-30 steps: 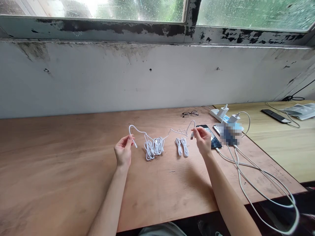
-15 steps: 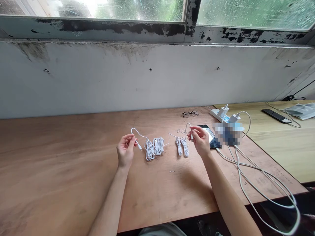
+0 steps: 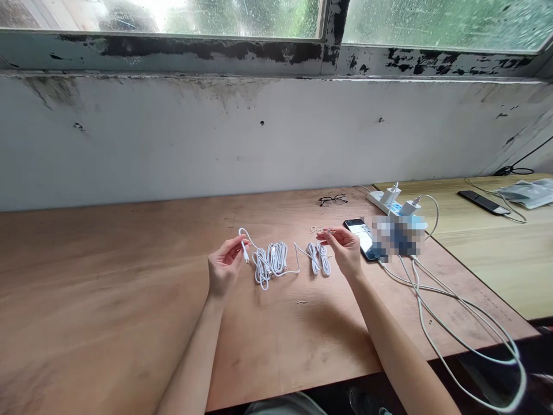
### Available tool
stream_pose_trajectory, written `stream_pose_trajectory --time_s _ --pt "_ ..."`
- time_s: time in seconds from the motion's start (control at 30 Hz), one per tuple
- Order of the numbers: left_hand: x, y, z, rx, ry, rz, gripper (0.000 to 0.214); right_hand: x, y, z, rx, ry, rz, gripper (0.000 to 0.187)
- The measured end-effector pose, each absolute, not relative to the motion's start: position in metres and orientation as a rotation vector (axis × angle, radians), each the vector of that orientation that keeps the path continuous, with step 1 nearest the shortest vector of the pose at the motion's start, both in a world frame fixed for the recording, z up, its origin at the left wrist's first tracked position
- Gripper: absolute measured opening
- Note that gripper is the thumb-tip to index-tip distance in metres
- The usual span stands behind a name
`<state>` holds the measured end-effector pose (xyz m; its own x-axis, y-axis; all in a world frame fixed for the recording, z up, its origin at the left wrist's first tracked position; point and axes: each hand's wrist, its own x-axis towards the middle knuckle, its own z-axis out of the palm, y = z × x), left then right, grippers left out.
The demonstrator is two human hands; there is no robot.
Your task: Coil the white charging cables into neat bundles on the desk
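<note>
White charging cable [image 3: 270,264]: light, limp, coiled between the hands, best taken at its plug [image 3: 246,252]. Left hand [image 3: 225,268] pinches that plug; right hand [image 3: 345,251] is pinched closed, what it holds too small to tell.

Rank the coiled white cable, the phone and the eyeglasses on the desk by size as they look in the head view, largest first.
1. Coiled white cable and phone: too alike to rank, phone partly blurred out.
2. Eyeglasses.
</note>
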<state>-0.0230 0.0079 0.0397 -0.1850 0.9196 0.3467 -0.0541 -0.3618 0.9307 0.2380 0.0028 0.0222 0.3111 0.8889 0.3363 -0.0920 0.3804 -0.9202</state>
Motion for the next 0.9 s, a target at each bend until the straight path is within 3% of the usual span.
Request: stream_pose_trajectory --time_s 0.3,0.53,0.9 --pt "-0.021 0.01 0.03 1.715 1.141 1.628 0.012 0.23 0.004 0.013 -0.952 -0.996 0.657 0.021" --pt "-0.018 0.01 0.02 1.63 1.144 1.611 0.012 0.223 0.002 0.005 -0.96 -1.041 0.665 0.014" --pt "-0.01 0.009 0.019 1.715 1.043 1.599 0.012 0.215 -0.002 0.0 -1.017 -1.181 0.612 0.019"
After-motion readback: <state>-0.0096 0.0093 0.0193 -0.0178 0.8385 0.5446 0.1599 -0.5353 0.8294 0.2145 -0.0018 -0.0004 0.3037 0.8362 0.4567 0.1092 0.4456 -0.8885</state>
